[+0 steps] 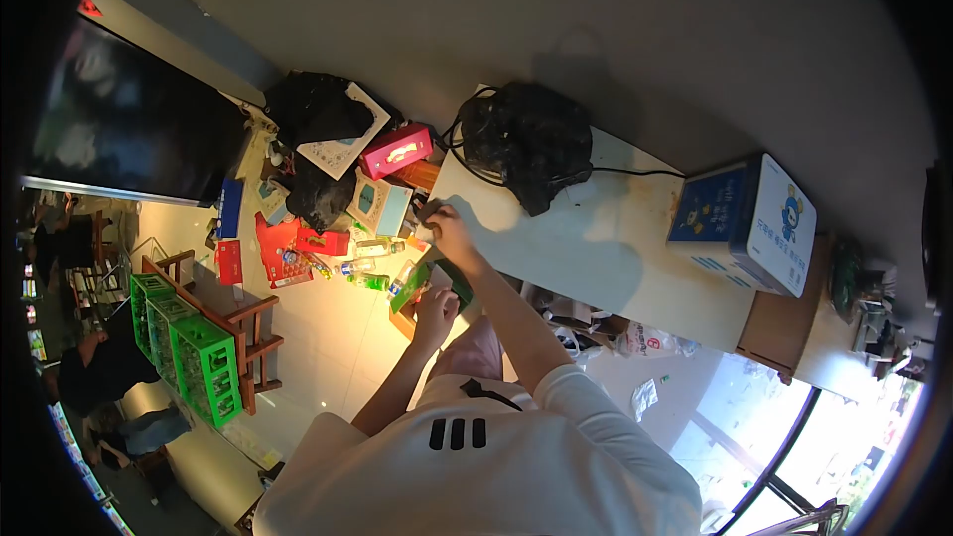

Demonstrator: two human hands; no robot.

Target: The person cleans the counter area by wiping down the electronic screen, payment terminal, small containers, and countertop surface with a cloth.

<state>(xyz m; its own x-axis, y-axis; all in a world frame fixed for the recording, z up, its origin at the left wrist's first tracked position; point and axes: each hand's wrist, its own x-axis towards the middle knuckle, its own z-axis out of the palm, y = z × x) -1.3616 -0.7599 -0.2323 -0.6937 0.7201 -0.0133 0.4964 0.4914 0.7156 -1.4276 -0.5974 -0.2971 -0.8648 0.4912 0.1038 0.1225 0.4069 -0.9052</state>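
Note:
My right hand (452,233) reaches across to the edge of the white counter. Its fingers are closed on a small dark object (428,210) whose kind I cannot make out. Nearer my body, my left hand (437,313) is closed beside an open green box (405,290), and whatever it grips is hidden. A darker green flap (458,284) stands just above the left hand. Close to the box lie several bottles, among them a green one (371,282) and a clear one (373,248).
A black bag (526,139) with cables rests on the white counter (606,228). At right stands a blue-and-white carton (740,223). Pink box (397,150) and red packaging (281,250) crowd the left. Green crates (206,367) sit by a wooden chair (260,347); people are beyond.

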